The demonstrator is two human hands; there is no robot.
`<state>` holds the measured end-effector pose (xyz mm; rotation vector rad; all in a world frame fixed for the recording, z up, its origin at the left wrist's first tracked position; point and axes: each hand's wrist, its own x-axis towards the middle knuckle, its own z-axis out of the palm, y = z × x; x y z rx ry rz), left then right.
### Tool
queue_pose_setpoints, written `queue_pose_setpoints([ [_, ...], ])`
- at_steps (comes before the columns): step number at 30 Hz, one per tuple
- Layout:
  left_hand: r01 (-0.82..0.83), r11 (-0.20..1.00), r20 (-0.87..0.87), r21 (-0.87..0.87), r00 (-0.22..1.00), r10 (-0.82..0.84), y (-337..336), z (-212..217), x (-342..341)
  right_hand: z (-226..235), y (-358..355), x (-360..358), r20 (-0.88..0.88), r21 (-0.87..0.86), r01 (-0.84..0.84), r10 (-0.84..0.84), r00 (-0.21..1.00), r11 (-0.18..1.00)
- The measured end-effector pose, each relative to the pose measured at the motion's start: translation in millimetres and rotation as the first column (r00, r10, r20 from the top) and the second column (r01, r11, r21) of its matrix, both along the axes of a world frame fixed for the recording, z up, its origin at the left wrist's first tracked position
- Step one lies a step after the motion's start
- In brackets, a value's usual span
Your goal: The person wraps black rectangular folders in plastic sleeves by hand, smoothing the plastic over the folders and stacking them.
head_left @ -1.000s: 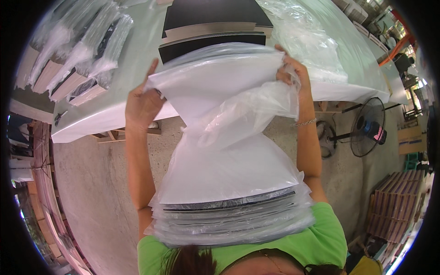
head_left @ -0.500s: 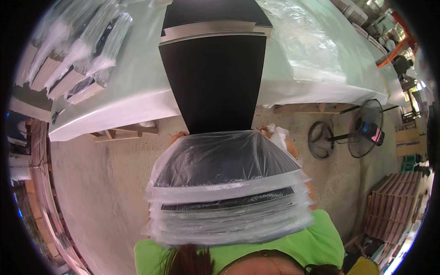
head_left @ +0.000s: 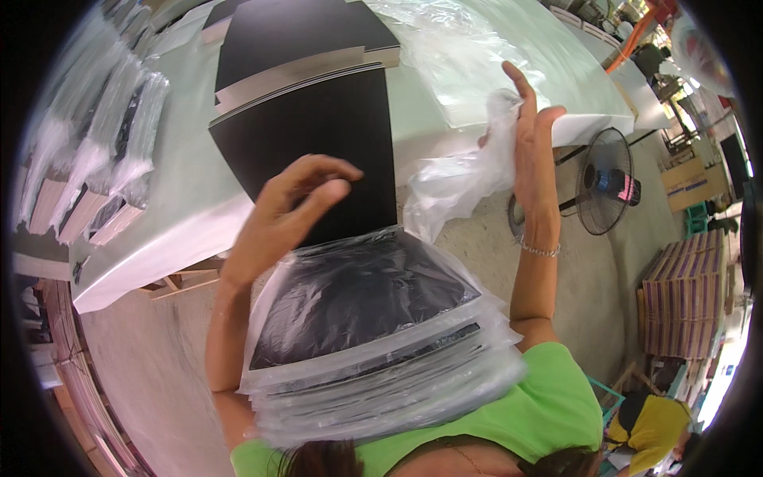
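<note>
My left hand (head_left: 298, 203) hovers over the left edge of a black board (head_left: 338, 143), fingers loosely bent and thumb apart, with nothing in it. The black board slopes from the table toward me. Raised at the right, my right hand (head_left: 534, 147) has its index finger and thumb stretched out. A crumpled clear plastic bag (head_left: 461, 179) hangs from its other fingers, which the film partly hides. Against my body rests a stack of black sheets in clear plastic sleeves (head_left: 366, 298). More black boards (head_left: 290, 48) with pale edges are piled on the table behind.
Plastic-wrapped stacks (head_left: 103, 171) lie at the left of the white-covered table (head_left: 187, 183). Clear plastic film (head_left: 445, 71) spreads over its right side. A standing fan (head_left: 608, 183) and a striped stack of cartons (head_left: 683, 298) are at the right. A person in yellow (head_left: 656, 433) is at the lower right.
Both hands have come up from beside the sleeved stack. The right has swung up and right, drawing the plastic bag along; the left has risen over the black board. The view has turned.
</note>
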<state>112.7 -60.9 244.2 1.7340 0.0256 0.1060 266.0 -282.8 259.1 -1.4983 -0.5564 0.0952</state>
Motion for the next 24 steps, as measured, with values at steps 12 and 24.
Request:
queue_pose_setpoints([
  [12, 0.053, 0.989, -0.012, 0.137, 0.999, -0.052, -39.4, 10.5, 13.6, -16.0, 38.7, -41.9, 0.144, -0.094, -0.193, 0.206, 0.968, 0.977],
  [24, 0.003, 0.956, -0.025, -0.295, 1.0, -0.011, -36.9, -3.3, 21.2, -38.9, 41.2, -47.6, 0.225, -0.092, -0.352, 0.364, 0.904, 0.931],
])
